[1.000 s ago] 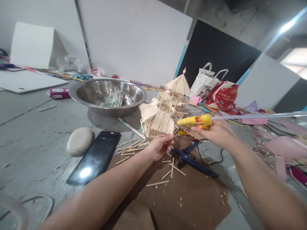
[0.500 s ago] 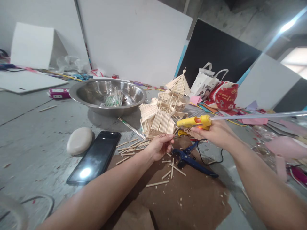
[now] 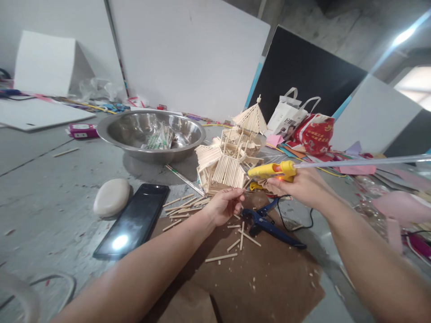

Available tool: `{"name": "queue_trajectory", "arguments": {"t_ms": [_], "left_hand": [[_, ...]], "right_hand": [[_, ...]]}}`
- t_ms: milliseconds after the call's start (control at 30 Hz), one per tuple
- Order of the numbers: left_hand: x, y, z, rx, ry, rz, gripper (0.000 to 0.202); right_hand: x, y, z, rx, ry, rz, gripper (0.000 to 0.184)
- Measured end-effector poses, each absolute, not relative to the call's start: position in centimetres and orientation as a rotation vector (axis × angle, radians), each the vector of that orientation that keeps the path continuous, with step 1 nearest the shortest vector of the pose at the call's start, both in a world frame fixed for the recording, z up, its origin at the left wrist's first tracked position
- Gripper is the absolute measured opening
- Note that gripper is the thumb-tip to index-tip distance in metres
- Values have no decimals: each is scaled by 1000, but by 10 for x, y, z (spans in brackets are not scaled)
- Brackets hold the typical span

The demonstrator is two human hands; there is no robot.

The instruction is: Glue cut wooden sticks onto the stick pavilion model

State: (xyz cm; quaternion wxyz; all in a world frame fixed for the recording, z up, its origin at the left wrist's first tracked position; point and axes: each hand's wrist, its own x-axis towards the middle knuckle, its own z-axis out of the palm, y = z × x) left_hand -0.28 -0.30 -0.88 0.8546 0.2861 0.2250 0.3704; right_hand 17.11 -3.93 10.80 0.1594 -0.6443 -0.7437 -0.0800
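My right hand [image 3: 305,186] grips a yellow hot glue gun [image 3: 272,171] with a lit orange light and a long clear glue stick out of its back. Its nozzle points left, close to the lower right roof of a small pavilion model [image 3: 230,170] built from thin wooden sticks. Just in front of the model, my left hand [image 3: 227,205] is closed, thumb and fingertips pinched together near the nozzle. Whatever the pinch holds is too small to make out. Blue-handled cutting pliers [image 3: 269,226] lie beside my left hand, and short cut sticks [image 3: 221,258] are scattered on brown board [image 3: 262,282].
A steel basin [image 3: 151,154] with wrapped sticks stands at the back left. Nearer are a black phone [image 3: 134,220] and a whitish rounded object [image 3: 112,198]. A white paper bag [image 3: 284,116], a red bag [image 3: 314,133] and coloured paper scraps lie on the right. A black cord runs below the glue gun.
Almost nothing differs. Both hands, the glue gun and the model keep their places, apart from a very slight shift of the glue gun.
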Motion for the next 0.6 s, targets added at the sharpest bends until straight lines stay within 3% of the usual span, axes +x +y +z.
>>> {"name": "queue_trajectory", "arguments": {"t_ms": [433,600], "left_hand": [[-4,-3,-14,683,464,734,14],[-7,-15,-5,994,621,578,18]], "right_hand": [[175,-36,104,-1786,-2092,-176,29],[182,-40,104,-1741,-1959,-144,23]]}}
